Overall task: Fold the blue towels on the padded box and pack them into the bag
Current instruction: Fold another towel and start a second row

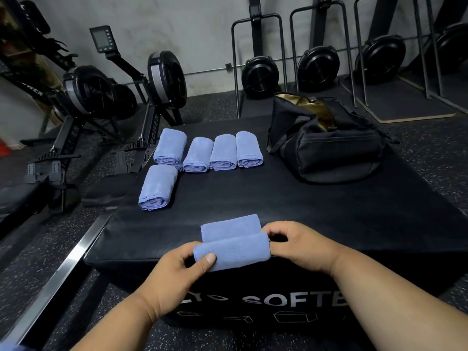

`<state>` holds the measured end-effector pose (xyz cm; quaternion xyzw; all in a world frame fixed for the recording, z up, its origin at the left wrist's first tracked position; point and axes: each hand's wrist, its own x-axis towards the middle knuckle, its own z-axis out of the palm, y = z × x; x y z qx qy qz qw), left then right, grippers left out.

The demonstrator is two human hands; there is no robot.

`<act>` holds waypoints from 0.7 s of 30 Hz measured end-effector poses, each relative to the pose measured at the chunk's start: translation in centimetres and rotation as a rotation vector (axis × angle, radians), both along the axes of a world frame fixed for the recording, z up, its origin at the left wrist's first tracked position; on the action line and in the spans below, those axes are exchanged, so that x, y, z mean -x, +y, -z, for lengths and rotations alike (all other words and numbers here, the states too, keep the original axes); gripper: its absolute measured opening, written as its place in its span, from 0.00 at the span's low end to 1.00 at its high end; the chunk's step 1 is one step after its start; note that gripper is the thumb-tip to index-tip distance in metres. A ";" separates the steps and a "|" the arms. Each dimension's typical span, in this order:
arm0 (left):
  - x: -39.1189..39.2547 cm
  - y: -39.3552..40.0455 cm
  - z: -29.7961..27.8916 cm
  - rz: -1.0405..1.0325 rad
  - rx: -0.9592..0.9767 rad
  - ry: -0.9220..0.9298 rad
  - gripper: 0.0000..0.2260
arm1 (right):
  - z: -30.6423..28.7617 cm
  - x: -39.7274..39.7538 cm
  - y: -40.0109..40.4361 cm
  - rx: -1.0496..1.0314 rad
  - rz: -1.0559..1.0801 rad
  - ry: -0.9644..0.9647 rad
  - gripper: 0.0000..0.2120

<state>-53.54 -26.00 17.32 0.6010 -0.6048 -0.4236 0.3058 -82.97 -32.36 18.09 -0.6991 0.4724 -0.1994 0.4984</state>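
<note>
A blue towel (231, 243) lies at the near edge of the black padded box (278, 198), its near part folded over. My left hand (182, 272) pinches its left end, thumb on top. My right hand (296, 245) grips its right end with curled fingers. Several folded blue towels (197, 155) lie in a row at the box's far left, with one more (157, 187) in front of them. The black bag (326, 145) stands open at the far right of the box, showing a gold lining.
Rowing machines (83, 97) stand on the floor to the left, one rail (63, 269) running close along the box's left side. More machines (260, 74) are stored upright against the back wall. The floor is dark speckled rubber.
</note>
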 end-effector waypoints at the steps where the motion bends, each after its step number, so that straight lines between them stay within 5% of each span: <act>1: 0.0 0.0 -0.1 -0.012 0.007 -0.014 0.09 | 0.1 0.0 0.0 0.026 -0.003 0.021 0.04; 5: -0.4 0.0 -0.1 0.006 0.081 -0.161 0.27 | 0.3 -0.3 -0.2 0.027 0.024 0.022 0.06; 8: -0.3 -0.8 0.1 0.038 0.093 -0.246 0.17 | 1.4 -0.6 -0.9 0.124 0.054 0.145 0.10; 10: 0.1 -1.4 -0.1 0.024 0.031 -0.146 0.10 | 1.9 -1.1 -1.3 0.145 0.085 0.200 0.14; 15: 0.7 -3.5 0.0 -0.189 -0.098 -0.082 0.10 | 1.6 -2.6 -1.4 0.237 0.172 0.344 0.21; 21: 1.5 -5.0 -0.7 -0.212 -0.107 -0.314 0.08 | 2.2 -4.3 -1.7 0.315 0.332 0.470 0.31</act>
